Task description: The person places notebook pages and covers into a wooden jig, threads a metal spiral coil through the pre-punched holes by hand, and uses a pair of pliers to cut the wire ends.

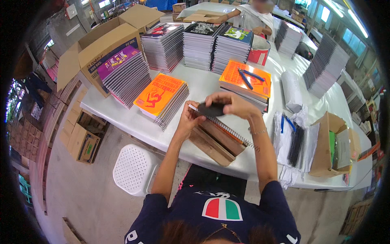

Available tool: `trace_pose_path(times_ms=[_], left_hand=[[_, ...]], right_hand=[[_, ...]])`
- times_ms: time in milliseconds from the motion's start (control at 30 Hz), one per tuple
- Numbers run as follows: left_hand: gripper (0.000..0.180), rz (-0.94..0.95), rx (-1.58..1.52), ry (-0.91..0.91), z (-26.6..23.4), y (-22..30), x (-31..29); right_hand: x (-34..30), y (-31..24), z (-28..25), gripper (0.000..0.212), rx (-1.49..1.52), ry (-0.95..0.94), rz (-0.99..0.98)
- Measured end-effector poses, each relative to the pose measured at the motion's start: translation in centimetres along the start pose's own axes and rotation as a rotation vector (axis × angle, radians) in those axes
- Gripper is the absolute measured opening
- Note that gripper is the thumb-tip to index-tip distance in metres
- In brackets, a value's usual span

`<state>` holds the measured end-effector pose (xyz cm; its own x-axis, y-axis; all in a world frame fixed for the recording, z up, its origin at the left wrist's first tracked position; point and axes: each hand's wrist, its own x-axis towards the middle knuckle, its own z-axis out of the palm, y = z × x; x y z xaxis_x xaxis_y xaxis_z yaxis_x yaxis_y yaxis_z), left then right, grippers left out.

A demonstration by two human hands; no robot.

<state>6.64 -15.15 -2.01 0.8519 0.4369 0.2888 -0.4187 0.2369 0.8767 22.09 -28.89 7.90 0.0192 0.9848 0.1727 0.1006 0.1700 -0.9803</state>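
Observation:
A spiral notebook (240,137) stands on edge in a slotted wooden holder (210,149) at the table's front edge, its coil upward. The wire coil (254,146) runs past the notebook's right end. My left hand (189,121) pinches the notebook's left end by the coil. My right hand (232,105) curls over a dark, flat, rounded pad (212,110) held just above the coil; whether the pad touches the wire I cannot tell. Blue-handled pliers (248,77) lie on an orange-covered notebook stack (231,70) beyond my right hand.
Notebook stacks surround the work, including an orange-covered one (158,97) and a purple-covered one (122,75). An open carton (109,42) stands left. Loose coils (298,148) lie on white cloth beside a smaller box (323,148). A white stool (132,171) is below left; a person (254,20) sits opposite.

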Motion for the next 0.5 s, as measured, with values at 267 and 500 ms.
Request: trace_pose_path(times_ms=[267, 500], left_hand=[[0.05, -0.046, -0.093, 0.019, -0.8, -0.2, 0.7], [0.052, -0.017, -0.113, 0.003, 0.0, 0.5, -0.2]], right_hand=[[1.8, 0.6, -0.3, 0.041, -0.304, 0.093, 0.158], [1.2, 1.4, 0.8, 0.037, -0.195, 0.114, -0.011]])
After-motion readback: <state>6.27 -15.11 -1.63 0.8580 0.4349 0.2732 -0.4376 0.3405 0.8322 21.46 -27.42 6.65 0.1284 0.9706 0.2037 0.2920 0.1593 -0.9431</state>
